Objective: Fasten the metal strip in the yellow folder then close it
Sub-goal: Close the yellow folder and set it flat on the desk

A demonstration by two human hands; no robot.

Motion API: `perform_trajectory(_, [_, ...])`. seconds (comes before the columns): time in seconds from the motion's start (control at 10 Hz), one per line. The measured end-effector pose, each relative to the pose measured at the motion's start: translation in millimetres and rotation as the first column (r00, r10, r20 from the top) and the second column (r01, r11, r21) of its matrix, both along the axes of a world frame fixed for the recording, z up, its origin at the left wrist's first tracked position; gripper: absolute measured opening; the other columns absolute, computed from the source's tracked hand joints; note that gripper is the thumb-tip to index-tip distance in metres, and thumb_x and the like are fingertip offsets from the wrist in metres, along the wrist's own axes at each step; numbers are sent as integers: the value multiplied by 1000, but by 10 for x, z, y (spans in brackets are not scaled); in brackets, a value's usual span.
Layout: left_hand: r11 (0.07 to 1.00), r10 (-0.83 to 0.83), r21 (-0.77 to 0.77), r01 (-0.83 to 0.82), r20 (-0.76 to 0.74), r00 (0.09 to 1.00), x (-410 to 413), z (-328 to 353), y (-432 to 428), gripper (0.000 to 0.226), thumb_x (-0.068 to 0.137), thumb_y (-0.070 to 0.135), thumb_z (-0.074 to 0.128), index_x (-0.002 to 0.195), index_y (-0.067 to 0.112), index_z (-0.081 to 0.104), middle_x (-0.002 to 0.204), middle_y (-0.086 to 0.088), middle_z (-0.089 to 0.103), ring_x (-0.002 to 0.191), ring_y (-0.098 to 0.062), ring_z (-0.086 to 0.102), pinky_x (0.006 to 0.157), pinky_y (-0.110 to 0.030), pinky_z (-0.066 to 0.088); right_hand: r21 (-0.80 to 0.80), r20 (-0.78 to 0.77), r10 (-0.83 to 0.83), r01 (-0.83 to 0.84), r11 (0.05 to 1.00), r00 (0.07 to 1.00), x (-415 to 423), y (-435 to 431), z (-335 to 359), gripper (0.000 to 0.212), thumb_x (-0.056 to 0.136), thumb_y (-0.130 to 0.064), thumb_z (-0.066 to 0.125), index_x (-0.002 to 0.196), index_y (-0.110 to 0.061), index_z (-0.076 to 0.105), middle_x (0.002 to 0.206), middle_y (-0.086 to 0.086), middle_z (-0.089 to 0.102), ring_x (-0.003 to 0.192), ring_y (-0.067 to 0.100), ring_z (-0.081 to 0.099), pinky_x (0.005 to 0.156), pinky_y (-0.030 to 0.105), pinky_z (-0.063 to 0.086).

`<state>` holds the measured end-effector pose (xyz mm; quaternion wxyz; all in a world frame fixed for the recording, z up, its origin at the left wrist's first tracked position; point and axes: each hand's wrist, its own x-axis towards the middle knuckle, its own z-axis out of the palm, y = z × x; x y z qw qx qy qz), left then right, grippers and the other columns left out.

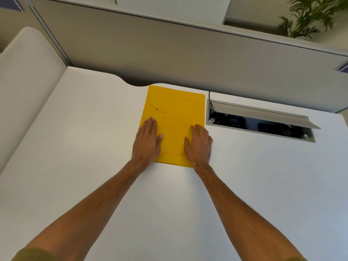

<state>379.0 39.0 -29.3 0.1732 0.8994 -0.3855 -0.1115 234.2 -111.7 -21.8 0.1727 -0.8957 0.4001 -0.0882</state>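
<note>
The yellow folder point(177, 113) lies closed and flat on the white desk point(84, 140), its printed cover facing up with two small holes near its left side. My left hand point(147, 141) rests palm down on the folder's near left edge, fingers together and stretched out. My right hand point(198, 144) lies palm down on the near right edge, fingers slightly spread. Neither hand grips anything. The metal strip is hidden from view.
An open cable hatch point(261, 121) with a raised grey lid sits in the desk just right of the folder, a black cable running into it. A grey partition point(169, 51) stands behind the desk. A plant point(310, 16) shows at the top right.
</note>
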Motion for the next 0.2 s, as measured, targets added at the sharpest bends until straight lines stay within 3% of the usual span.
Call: perform_trajectory(0.2, [997, -62, 54, 58, 68, 996, -140, -17, 15, 72, 116, 49, 29, 172, 8, 12, 182, -12, 12, 169, -30, 13, 138, -50, 18, -17, -41, 95, -96, 995, 995, -80, 47, -36, 53, 111, -38, 44, 158, -13, 45, 168, 10, 40, 155, 29, 38, 129, 54, 27])
